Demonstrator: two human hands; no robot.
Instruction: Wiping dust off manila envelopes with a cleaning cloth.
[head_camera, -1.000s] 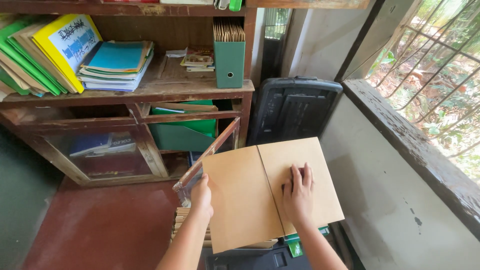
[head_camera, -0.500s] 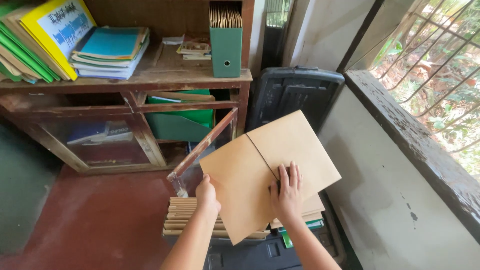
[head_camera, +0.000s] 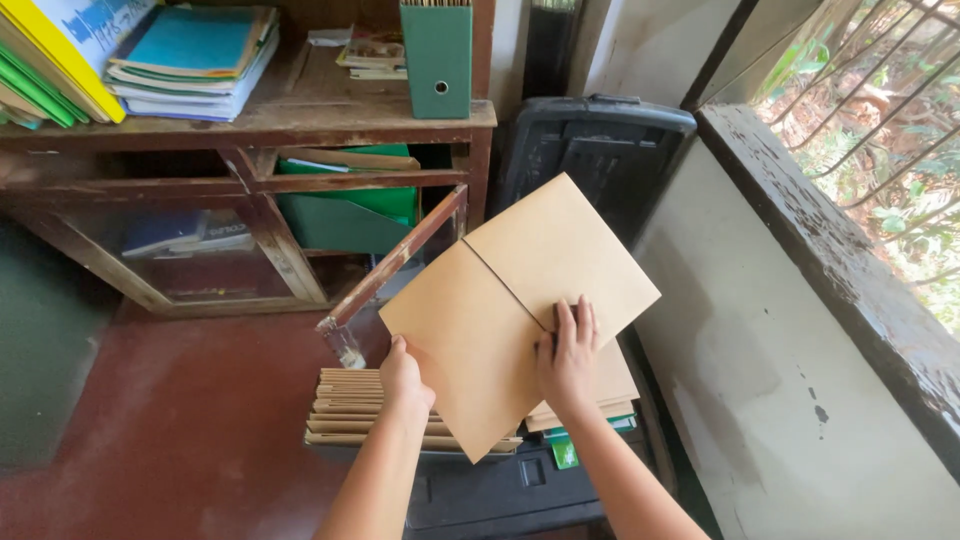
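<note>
A brown paper folder (head_camera: 500, 300) lies spread open and tilted above a stack of similar brown folders (head_camera: 360, 410). My left hand (head_camera: 405, 375) grips the folder's lower left edge. My right hand (head_camera: 568, 355) rests flat on the folder near its centre crease, fingers pointing up. The stack sits on a dark machine (head_camera: 500, 490) below my arms.
A wooden shelf unit (head_camera: 300, 120) holds stacked books, a green file box (head_camera: 437, 55) and green folders behind an open glass door (head_camera: 390, 265). A black device (head_camera: 590, 150) stands by the wall. A window ledge (head_camera: 840, 270) with bars runs along the right. The floor is red.
The open folder has turned further counter-clockwise and both hands moved with it. The view has shifted closer and slightly down.
</note>
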